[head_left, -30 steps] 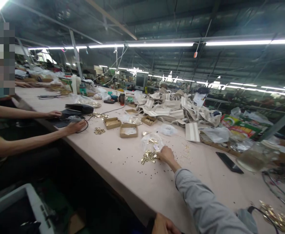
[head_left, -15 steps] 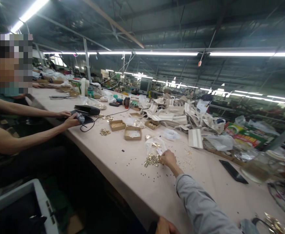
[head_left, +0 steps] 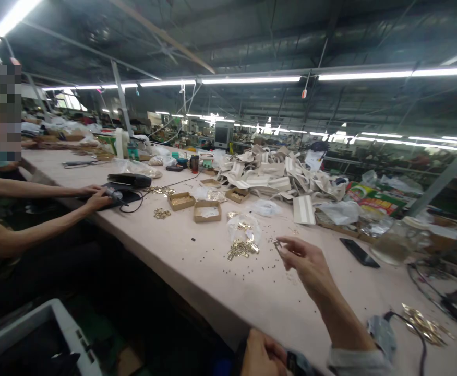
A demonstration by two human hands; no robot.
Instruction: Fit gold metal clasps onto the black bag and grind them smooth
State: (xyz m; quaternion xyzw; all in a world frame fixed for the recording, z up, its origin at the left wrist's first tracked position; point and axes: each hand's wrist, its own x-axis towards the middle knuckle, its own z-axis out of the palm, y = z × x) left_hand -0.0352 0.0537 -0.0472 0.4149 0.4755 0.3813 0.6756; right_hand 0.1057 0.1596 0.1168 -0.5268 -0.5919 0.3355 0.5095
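My right hand (head_left: 304,261) is raised over the table, thumb and fingers pinching a small metal plate (head_left: 278,246) with an opening in it. To its left lies a pile of shiny gold metal plates (head_left: 242,250) at the mouth of a clear plastic bag (head_left: 252,228) with more pieces inside. Tiny dark pieces (head_left: 248,270) are scattered around the pile. My left hand (head_left: 260,356) is at the table's near edge, at the bottom of the view, with fingers curled. Dark material shows beside it; what it grips is hidden.
Small cardboard boxes (head_left: 207,218) stand beyond the pile, before a heap of beige straps (head_left: 271,172). At right lie a black phone (head_left: 359,253), a clear jug (head_left: 396,243), a corded grey tool (head_left: 382,337) and gold pieces (head_left: 424,324). A co-worker's hands (head_left: 97,196) hold a tool at left.
My right hand has moved from the metal pile to the right and up, bringing a small metal plate with it. My left hand shows more at the bottom. The view has shifted slightly.
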